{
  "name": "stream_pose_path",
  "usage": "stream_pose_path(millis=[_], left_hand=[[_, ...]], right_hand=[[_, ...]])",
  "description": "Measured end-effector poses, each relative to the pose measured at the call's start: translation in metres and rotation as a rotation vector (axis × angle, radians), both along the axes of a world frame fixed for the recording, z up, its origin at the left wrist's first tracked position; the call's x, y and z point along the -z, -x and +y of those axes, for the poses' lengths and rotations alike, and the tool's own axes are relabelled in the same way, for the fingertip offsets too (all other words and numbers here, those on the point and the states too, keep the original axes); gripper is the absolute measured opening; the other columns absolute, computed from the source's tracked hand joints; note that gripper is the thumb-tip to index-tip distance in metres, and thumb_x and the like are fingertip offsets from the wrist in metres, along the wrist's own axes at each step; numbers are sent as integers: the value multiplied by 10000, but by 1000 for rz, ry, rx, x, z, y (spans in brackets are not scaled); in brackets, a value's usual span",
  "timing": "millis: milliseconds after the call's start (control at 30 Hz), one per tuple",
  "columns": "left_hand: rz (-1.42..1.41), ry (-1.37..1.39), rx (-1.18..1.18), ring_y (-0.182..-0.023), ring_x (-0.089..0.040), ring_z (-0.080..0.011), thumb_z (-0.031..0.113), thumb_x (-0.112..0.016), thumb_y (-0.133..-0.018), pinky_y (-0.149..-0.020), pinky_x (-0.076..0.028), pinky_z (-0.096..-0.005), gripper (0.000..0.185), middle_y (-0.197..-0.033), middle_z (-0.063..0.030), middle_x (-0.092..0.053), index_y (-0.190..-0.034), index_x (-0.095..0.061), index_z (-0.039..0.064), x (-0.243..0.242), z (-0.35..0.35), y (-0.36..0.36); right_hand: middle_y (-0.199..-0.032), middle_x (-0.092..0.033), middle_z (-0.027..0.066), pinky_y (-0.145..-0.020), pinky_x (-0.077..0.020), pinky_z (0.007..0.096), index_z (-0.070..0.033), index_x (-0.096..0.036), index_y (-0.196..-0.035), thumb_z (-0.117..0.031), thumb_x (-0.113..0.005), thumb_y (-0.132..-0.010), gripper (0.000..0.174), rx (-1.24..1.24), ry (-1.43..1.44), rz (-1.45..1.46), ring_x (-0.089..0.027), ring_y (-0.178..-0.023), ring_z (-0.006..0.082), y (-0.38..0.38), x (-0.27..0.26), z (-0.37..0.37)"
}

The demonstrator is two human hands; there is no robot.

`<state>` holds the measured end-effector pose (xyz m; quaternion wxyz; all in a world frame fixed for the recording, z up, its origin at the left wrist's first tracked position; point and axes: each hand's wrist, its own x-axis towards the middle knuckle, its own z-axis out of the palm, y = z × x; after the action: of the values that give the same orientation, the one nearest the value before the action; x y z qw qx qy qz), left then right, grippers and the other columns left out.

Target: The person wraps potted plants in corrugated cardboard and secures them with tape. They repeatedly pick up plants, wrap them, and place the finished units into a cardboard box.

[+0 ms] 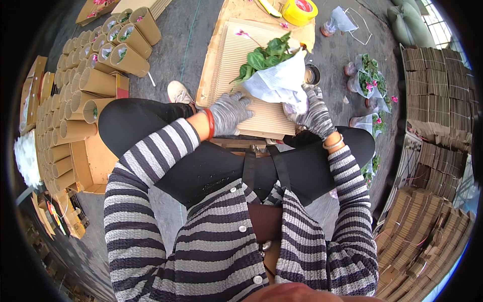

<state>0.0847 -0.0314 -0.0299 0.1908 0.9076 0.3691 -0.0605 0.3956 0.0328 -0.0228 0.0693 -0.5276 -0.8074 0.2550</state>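
Observation:
My right hand, in a grey knit glove, grips the base of a potted cyclamen wrapped in a white sleeve. The plant lies tilted, its green leaves and a pink flower pointing up and to the left. Beneath it is a stack of corrugated cardboard sheets on a cardboard-covered work surface. My left hand, gloved too, rests with fingers spread on the near part of the top sheet and holds nothing. A roll of yellow tape lies at the far end.
Many cardboard tubes, some with plants inside, stand at the left beside an open carton. Sleeved flowering plants are on the dark floor to the right. Bundled flat cardboard is stacked at the far right. A small round container is near my right hand.

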Motion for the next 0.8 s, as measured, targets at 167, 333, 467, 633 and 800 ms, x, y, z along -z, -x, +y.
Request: stream_pose_path(millis=[167, 333, 467, 633, 800], left_hand=[[-163, 428, -500, -1131, -633, -304, 459, -586, -969, -992, -484, -371, 514, -1190, -167, -674, -1300, -618, 67, -36, 40, 39], [-1057, 221, -835, -1031, -628, -168, 279, -636, -964, -940, -488, -324, 343, -1085, -78, -698, -1194, -669, 26, -74, 58, 44], [-1301, 538, -758, -973, -636, -116, 165, -714, -917, -873, -511, -270, 288, -1062, -37, -704, -1157, -686, 10, -86, 54, 15], [-1377, 497, -862, -921, -640, -131, 163, -666, -947, -841, -517, -286, 223, -981, -38, -698, -1106, -689, 8, -77, 54, -15], [-1452, -83, -829, -1071, -626, -225, 242, -604, -985, -946, -495, -351, 245, -1154, -88, -674, -1120, -675, 50, -91, 92, 15]], right_hand=[[-1270, -525, 241, -1059, -413, 487, -32, -494, -1353, -299, -872, -668, 827, -114, -250, 135, -509, -1190, 435, 3, -12, -15], [-1225, -551, 139, -953, -494, 414, -57, -499, -1299, -190, -894, -678, 748, -90, -92, 417, -562, -1130, 302, 17, -19, -30], [-1193, -560, 208, -982, -478, 461, -12, -531, -1255, -264, -910, -600, 797, -153, -189, 357, -563, -1129, 392, 15, -20, -38], [-1301, -540, 234, -1049, -443, 467, 4, -513, -1331, -299, -938, -525, 960, -130, -80, 289, -512, -1252, 420, 3, -16, -42], [-1298, -529, 227, -1032, -441, 454, 6, -509, -1329, -257, -951, -499, 976, -48, -119, 314, -530, -1210, 404, -12, -15, -48]])
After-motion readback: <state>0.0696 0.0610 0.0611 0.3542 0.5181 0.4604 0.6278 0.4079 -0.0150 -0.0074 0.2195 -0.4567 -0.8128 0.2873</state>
